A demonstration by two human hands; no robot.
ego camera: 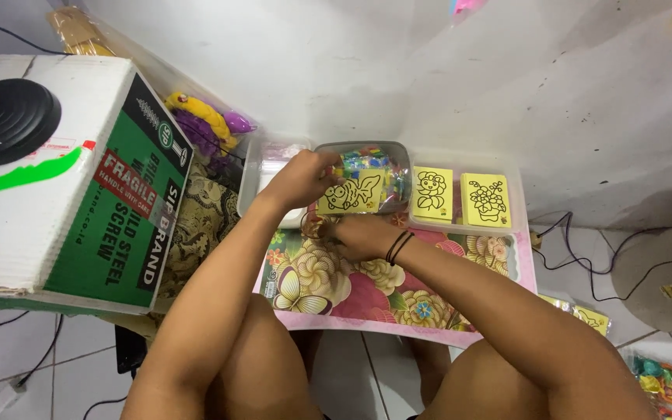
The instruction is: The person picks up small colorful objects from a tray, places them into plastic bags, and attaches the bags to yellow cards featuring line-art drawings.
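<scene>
My left hand (299,179) grips a clear plastic packet (363,187) by its left edge, above a low flower-patterned table (367,292). The packet holds a yellow card with a black line drawing and small colourful pieces. My right hand (355,236) sits just under the packet with fingers curled at its lower edge; a black band is on that wrist. What the right fingers pinch is hidden. Two more yellow drawing cards (432,194) (485,200) lie in a clear tray (516,175) to the right.
A large white and green cardboard box (71,194) stands at left, with a black round object (8,118) on top. Purple and yellow toys (205,120) lie behind it. A clear container (262,167) is behind my left hand. Cables and packets lie on the tiled floor at right.
</scene>
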